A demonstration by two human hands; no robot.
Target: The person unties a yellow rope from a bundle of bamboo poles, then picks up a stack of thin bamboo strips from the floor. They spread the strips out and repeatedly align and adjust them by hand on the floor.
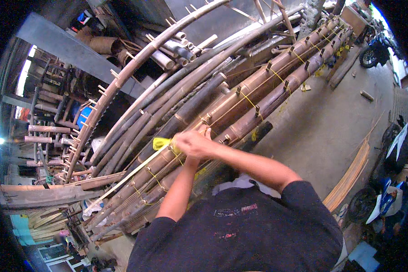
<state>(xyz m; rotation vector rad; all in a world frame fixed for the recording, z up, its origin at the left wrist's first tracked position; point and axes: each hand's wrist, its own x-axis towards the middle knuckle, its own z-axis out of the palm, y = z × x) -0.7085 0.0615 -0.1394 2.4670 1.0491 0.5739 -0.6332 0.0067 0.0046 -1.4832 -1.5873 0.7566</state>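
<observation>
My right hand (192, 144) is closed, reaching across from the right over long brown bamboo poles (276, 72). What lies inside its fingers is hidden. Beside its knuckles is a bright yellow bundle (161, 143) that looks like twine; whether it is gripped I cannot tell. My left hand (206, 132) is mostly covered by the right one, with only some fingers showing at a pole. Yellow twine (248, 99) is looped round the poles in several places, by short upright pegs (238, 89). A long pale strip (127, 178) runs along the poles toward the lower left.
A curved pole with pegs (118, 81) arches over the left side. Darker bamboo poles (186, 97) lie behind the work. Thin bamboo strips (349, 177) rest on the floor (317, 124) to the right, near motorbikes (387, 199). A short bamboo piece (366, 95) lies farther off.
</observation>
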